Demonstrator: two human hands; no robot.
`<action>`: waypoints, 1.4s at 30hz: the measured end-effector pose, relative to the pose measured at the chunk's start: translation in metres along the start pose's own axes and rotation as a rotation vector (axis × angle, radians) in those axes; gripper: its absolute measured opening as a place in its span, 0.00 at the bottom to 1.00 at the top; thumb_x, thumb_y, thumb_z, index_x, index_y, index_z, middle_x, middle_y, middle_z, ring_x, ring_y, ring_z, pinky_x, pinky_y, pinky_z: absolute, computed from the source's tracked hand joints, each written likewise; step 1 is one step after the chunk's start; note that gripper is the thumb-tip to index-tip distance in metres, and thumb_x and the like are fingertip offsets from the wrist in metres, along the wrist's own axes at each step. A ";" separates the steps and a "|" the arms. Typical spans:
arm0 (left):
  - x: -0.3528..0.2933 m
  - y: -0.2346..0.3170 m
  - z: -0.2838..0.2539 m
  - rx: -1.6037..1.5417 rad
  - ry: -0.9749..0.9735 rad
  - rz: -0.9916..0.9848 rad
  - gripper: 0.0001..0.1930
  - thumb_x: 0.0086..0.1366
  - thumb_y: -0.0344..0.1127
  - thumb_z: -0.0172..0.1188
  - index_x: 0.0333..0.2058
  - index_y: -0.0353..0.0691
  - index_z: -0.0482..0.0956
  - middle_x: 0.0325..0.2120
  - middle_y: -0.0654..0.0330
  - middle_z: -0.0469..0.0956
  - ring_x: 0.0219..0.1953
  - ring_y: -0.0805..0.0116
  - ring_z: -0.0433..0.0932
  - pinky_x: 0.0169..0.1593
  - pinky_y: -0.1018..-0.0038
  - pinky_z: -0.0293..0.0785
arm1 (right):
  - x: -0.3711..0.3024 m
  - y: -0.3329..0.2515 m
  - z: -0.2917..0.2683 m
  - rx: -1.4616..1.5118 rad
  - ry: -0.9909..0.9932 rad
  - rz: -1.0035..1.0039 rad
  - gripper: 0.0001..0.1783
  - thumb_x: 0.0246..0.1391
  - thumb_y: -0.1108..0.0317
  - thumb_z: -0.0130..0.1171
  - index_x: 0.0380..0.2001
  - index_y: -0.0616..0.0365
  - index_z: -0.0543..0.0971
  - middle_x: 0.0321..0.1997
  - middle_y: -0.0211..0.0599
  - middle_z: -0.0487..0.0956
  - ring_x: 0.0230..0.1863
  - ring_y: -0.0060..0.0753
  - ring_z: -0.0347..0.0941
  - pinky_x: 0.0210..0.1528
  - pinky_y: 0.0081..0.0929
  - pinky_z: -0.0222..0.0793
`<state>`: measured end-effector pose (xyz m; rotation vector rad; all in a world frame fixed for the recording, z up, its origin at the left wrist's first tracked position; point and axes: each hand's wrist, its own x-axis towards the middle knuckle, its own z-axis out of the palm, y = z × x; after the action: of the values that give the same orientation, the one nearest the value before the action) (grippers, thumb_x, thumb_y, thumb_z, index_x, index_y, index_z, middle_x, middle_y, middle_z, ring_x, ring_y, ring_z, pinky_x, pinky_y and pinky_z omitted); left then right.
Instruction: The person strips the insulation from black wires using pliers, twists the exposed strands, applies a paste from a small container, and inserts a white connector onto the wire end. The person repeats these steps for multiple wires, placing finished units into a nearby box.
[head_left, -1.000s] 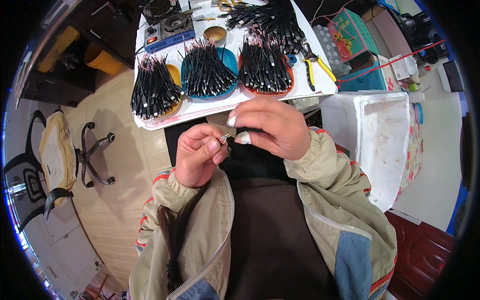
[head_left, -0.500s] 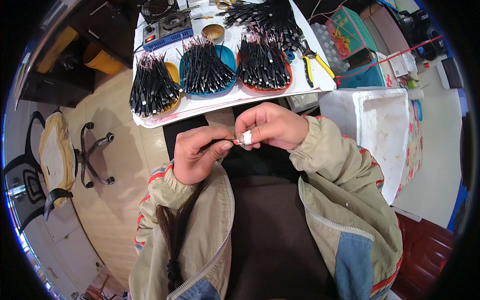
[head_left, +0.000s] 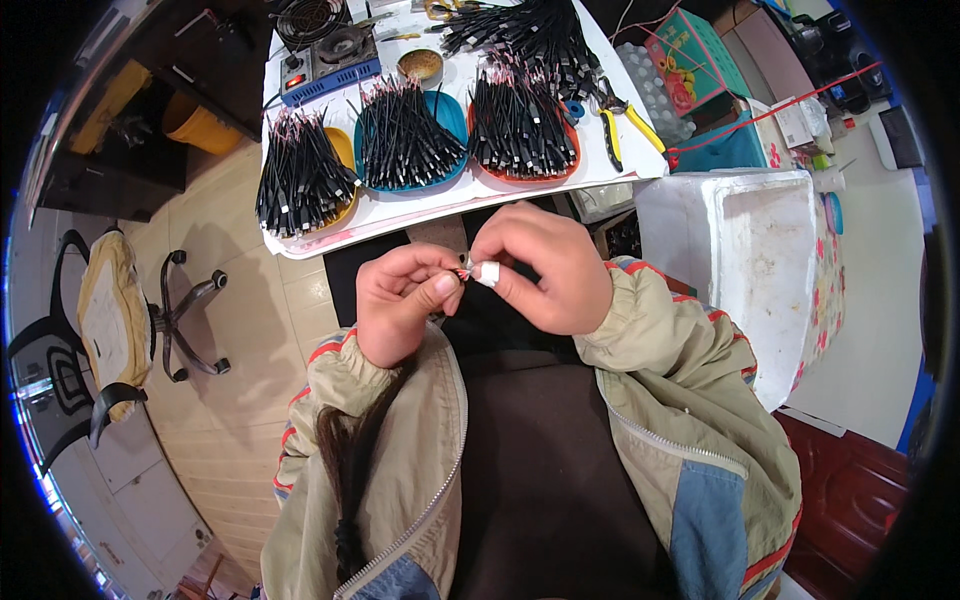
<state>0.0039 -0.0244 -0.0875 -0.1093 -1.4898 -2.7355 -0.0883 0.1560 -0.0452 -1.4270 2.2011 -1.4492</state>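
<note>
My left hand (head_left: 403,303) pinches a thin cable between thumb and forefinger, and the cable's stripped end (head_left: 463,274) shows short reddish wires. Facing it, my right hand (head_left: 552,268) closes thumb and fingertips at the tips of those wires. A white wrap (head_left: 489,273) covers the end of my right thumb. Both hands are held in front of my body, just short of the table edge. Most of the cable is hidden by my left hand and against the dark clothing.
On the white table (head_left: 400,212), black cable bundles fill a yellow tray (head_left: 345,148), a teal tray (head_left: 455,112) and an orange tray (head_left: 568,165). Yellow-handled pliers (head_left: 630,125), a small bowl (head_left: 420,66) and a blue heating device (head_left: 330,80) lie there too. A white foam box (head_left: 690,215) stands right.
My hands have drawn slightly apart at the fingertips, and more of the reddish wires shows between them. My right fingers have shifted around the wire ends. The view has tilted a little.
</note>
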 end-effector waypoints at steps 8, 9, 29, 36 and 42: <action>0.001 0.001 0.000 -0.206 0.007 -0.078 0.07 0.63 0.28 0.58 0.38 0.31 0.76 0.24 0.60 0.74 0.22 0.78 0.67 0.25 0.80 0.60 | -0.003 0.007 0.001 0.803 -0.079 0.307 0.09 0.53 0.72 0.62 0.37 0.63 0.76 0.36 0.33 0.77 0.35 0.24 0.72 0.39 0.22 0.68; 0.001 0.000 0.000 -0.293 -0.016 -0.116 0.07 0.64 0.29 0.58 0.38 0.31 0.75 0.23 0.61 0.73 0.22 0.78 0.67 0.25 0.80 0.59 | -0.001 0.007 0.000 0.613 -0.025 0.172 0.09 0.52 0.73 0.63 0.36 0.62 0.77 0.35 0.34 0.77 0.36 0.26 0.72 0.39 0.23 0.68; -0.005 0.024 0.007 0.471 -0.030 0.170 0.06 0.62 0.25 0.61 0.36 0.27 0.79 0.27 0.57 0.79 0.25 0.76 0.76 0.28 0.81 0.71 | -0.017 -0.001 0.023 0.836 0.070 0.242 0.11 0.58 0.74 0.58 0.43 0.64 0.72 0.40 0.29 0.72 0.40 0.16 0.69 0.43 0.17 0.68; -0.004 0.019 0.004 0.086 -0.092 0.036 0.08 0.64 0.25 0.58 0.40 0.27 0.76 0.28 0.58 0.78 0.28 0.76 0.75 0.33 0.81 0.71 | -0.008 0.003 0.020 0.831 0.071 0.136 0.09 0.54 0.76 0.60 0.39 0.64 0.75 0.39 0.32 0.72 0.40 0.21 0.70 0.44 0.21 0.68; 0.000 0.020 0.002 0.176 -0.023 -0.019 0.07 0.63 0.24 0.58 0.39 0.27 0.76 0.28 0.59 0.78 0.28 0.76 0.75 0.34 0.82 0.71 | -0.004 0.012 0.020 0.664 0.131 0.021 0.06 0.52 0.78 0.61 0.35 0.63 0.76 0.38 0.34 0.73 0.38 0.24 0.69 0.41 0.23 0.66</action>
<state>0.0050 -0.0332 -0.0696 -0.1233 -1.7372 -2.6101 -0.0826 0.1474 -0.0668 -1.0894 1.5350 -2.0431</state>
